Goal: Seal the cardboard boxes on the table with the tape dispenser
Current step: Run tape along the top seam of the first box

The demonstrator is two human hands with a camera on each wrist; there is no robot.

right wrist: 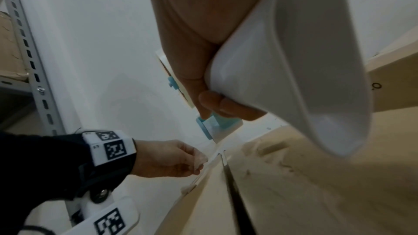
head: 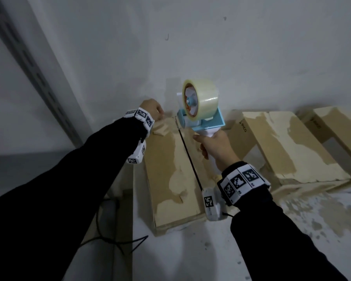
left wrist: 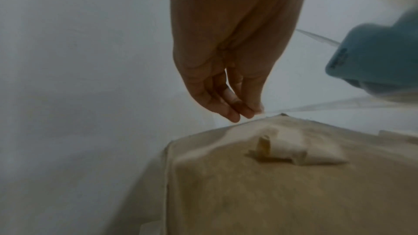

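— Tape dispenser (head: 199,110), blue and white with a clear roll on top, stands raised above the far end of the nearest cardboard box (head: 170,171). Who has it?

— The right hand (head: 215,149), fingers wrapped round its white handle from below.

— And the left hand (head: 152,112)?

— Just left of the dispenser, over the box's far corner by the wall (head: 190,47). Its fingertips (left wrist: 246,110) pinch the free end of a clear tape strip (left wrist: 328,104) that runs across to the dispenser's mouth, just above the box's edge.

— The box itself?

— Flaps shut, a dark seam down its middle, on the white table (head: 211,250). Two more boxes (head: 282,142) lie to its right, along the wall.
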